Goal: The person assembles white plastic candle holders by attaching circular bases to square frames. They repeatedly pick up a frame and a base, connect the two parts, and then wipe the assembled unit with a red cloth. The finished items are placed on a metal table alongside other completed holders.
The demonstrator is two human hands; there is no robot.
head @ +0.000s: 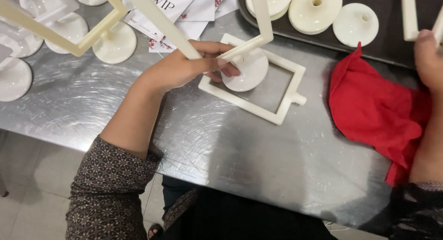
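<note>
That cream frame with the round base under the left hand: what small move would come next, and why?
Probably press the round base firmly onto the upright frame. The left hand grips both where they meet, the base sits tilted on a flat frame on the steel table, and finished stands are nearby.

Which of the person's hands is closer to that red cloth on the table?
The right hand. It is just above the red cloth, its forearm lying along the cloth's right side. The left hand is well off to the cloth's left, on a cream frame.
</note>
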